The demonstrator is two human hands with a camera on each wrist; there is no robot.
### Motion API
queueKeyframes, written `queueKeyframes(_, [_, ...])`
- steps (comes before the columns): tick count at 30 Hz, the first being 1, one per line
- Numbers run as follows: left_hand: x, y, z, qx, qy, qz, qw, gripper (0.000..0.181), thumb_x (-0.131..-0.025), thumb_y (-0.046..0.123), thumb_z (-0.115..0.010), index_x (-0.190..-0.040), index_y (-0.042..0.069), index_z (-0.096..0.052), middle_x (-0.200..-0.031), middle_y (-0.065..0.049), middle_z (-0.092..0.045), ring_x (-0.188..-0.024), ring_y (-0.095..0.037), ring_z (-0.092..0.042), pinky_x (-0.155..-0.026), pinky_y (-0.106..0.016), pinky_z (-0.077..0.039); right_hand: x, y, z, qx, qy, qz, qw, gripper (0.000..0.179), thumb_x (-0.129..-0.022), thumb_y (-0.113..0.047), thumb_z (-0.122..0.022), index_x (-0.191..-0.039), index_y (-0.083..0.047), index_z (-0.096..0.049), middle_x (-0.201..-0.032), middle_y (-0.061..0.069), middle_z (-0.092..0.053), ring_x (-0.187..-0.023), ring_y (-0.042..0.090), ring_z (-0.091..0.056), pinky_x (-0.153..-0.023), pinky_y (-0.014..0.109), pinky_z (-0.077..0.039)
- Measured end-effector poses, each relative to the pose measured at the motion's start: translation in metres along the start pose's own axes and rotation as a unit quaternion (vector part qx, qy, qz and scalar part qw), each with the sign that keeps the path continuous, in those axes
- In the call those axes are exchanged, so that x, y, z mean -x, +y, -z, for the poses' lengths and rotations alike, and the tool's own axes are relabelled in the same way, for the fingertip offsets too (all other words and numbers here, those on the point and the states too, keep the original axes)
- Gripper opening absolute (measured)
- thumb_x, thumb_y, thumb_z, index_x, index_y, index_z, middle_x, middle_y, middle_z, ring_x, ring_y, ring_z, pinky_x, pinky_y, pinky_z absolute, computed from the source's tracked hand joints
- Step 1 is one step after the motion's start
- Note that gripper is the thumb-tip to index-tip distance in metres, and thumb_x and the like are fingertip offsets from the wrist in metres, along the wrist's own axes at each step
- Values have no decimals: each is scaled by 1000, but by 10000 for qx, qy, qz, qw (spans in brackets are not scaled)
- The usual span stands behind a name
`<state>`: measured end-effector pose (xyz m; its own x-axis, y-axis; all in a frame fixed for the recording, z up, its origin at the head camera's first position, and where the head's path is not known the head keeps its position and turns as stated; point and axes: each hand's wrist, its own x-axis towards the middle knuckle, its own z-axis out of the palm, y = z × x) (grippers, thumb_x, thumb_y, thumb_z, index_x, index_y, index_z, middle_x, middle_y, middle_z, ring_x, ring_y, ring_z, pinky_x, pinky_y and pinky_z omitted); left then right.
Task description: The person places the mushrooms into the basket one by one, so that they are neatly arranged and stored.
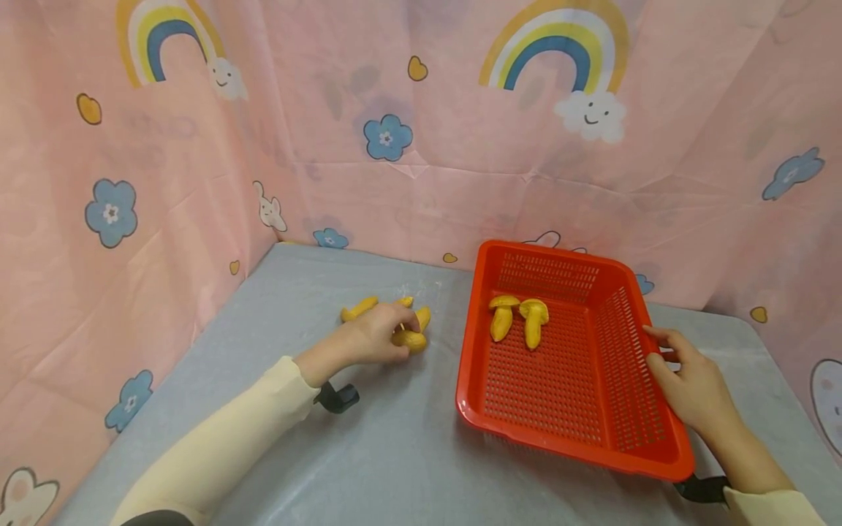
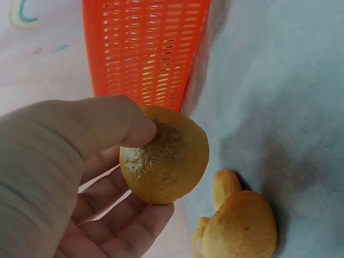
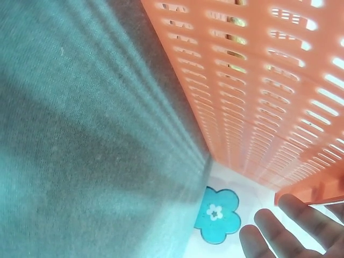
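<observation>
My left hand point(image 1: 378, 334) pinches a yellow mushroom point(image 2: 166, 161) by its round cap, thumb on the browned top and fingertips along the far edge. Beside it on the table lie several more yellow mushrooms point(image 1: 359, 308), two of them close together in the left wrist view, one with a rounded cap point(image 2: 244, 226). To the right stands a red plastic basket point(image 1: 467, 351) with slotted walls. My right hand point(image 1: 700, 387) grips the basket's right rim, thumb on the rim. Inside the basket, two yellow mushrooms point(image 1: 502, 321) lie side by side toward the back left.
A grey-blue cloth covers the table point(image 1: 395, 453). Pink printed curtains point(image 1: 342, 190) hang along its back and left side, close behind the basket. Dark wrist mounts point(image 1: 338, 398) sit under both wrists.
</observation>
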<state>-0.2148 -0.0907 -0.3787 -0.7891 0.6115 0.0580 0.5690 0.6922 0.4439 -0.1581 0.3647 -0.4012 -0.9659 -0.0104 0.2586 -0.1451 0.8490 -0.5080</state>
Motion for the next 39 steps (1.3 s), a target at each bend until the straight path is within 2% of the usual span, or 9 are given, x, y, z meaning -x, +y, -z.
queueKeyframes(2, [0,1,2,35,69,-26,10000,22,-77,8,-72,-98,9,-65,-92,0,-64,-78,-12,-53,-68,-21,-46,0,0,0,5,3,-3,10000,43,-97,-18,-43,-135,1,-48,-119,35,-57,-95,47,-59,-54,27,-49])
queueKeyframes(6, [0,4,6,-9,221,-78,9997,22,-76,9,-72,-97,9,-64,-91,-1,-64,-81,-13,-54,-71,-23,-47,0,1,1,-12,20,12,10000,43,-96,-17,-43,-135,1,-48,-119,35,-57,-95,47,-59,-53,19,-44])
queueKeyframes(10, [-2,8,12,-39,313,13,9995,25,-76,10,-72,-100,8,-65,-94,-3,-65,-84,-15,-56,-75,-26,-48,0,0,1,-15,-7,-1,10000,43,-96,-17,-43,-135,1,-48,-119,35,-57,-95,48,-59,-53,23,-48])
queueKeyframes(14, [-5,11,18,146,369,48,9992,25,-78,9,-72,-101,6,-65,-97,-5,-66,-86,-16,-56,-75,-26,-50,0,-1,1,-26,-81,-69,9999,43,-97,-17,-44,-135,1,-47,-119,36,-56,-94,48,-59,-53,28,-50])
queueKeyframes(20, [-11,16,27,444,487,32,9978,22,-77,7,-70,-99,6,-65,-96,-6,-66,-86,-17,-58,-71,-23,-49,0,-2,1,-22,-74,-80,9999,43,-97,-17,-43,-135,2,-47,-118,37,-56,-94,48,-59,-53,20,-45])
queueKeyframes(25, [-15,22,33,464,536,41,9975,25,-79,8,-70,-103,6,-64,-101,-7,-66,-90,-18,-59,-74,-23,-52,0,-2,2,-52,-49,-66,10000,43,-97,-17,-43,-135,2,-47,-118,36,-56,-94,48,-59,-52,19,-45])
queueKeyframes(39, [-37,37,42,590,995,-413,9924,24,-81,8,-69,-104,6,-63,-103,-5,-66,-94,-18,-61,-78,-28,-53,1,-2,2,-69,-22,-59,10000,43,-96,-17,-43,-135,1,-47,-116,37,-56,-94,49,-59,-52,19,-45])
